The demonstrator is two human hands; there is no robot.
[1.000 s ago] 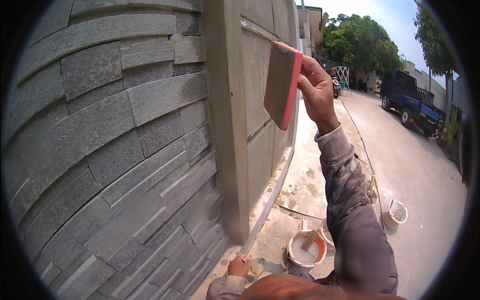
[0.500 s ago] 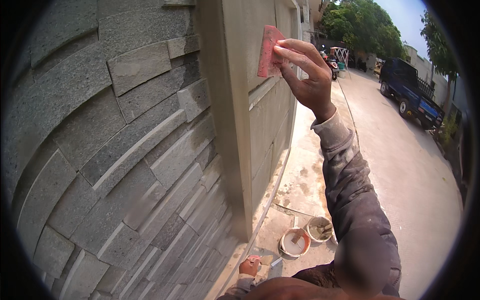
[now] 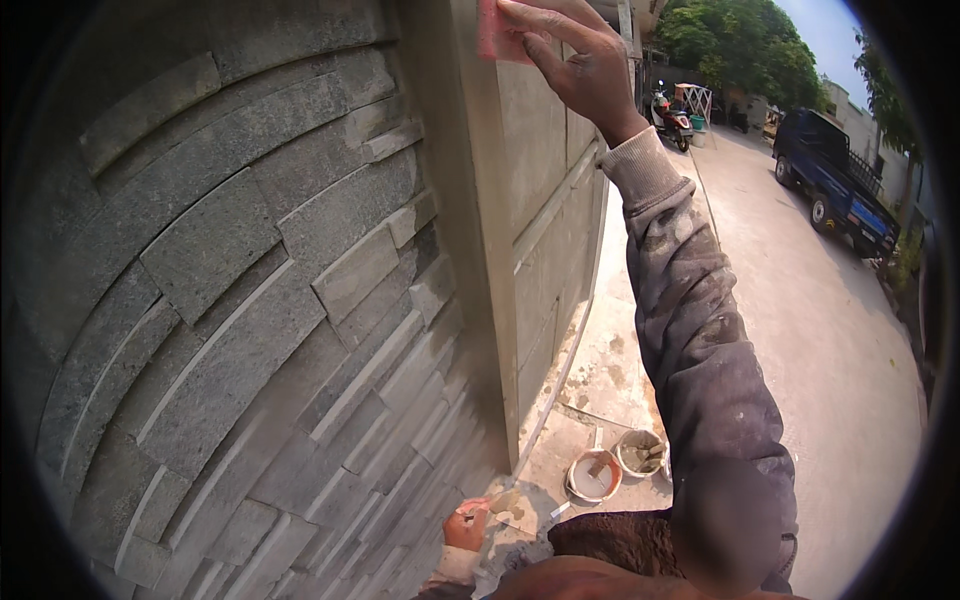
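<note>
At the top of the head view, my right hand (image 3: 580, 55) is raised and pinches a flat red scraper-like piece (image 3: 495, 35). That piece lies at the corner edge of the smooth grey pillar (image 3: 455, 180); whether it touches cannot be told. Low down, close to the foot of the stone-clad wall (image 3: 235, 360), my left hand (image 3: 463, 527) has its fingers curled together. Something reddish shows at those fingers, too small and blurred to name.
Beside the wall's base stand a bucket with pale liquid and a tool in it (image 3: 572, 482) and a second bucket of grey mix (image 3: 622, 462). A paved lane (image 3: 790, 330) runs along the right, with a dark blue pickup (image 3: 835, 190) and a motorbike (image 3: 670, 118) parked farther off.
My right hand has gone up and left with the red piece, from the panel toward the pillar's edge. My left hand has shifted slightly left, closer to the stone wall.
</note>
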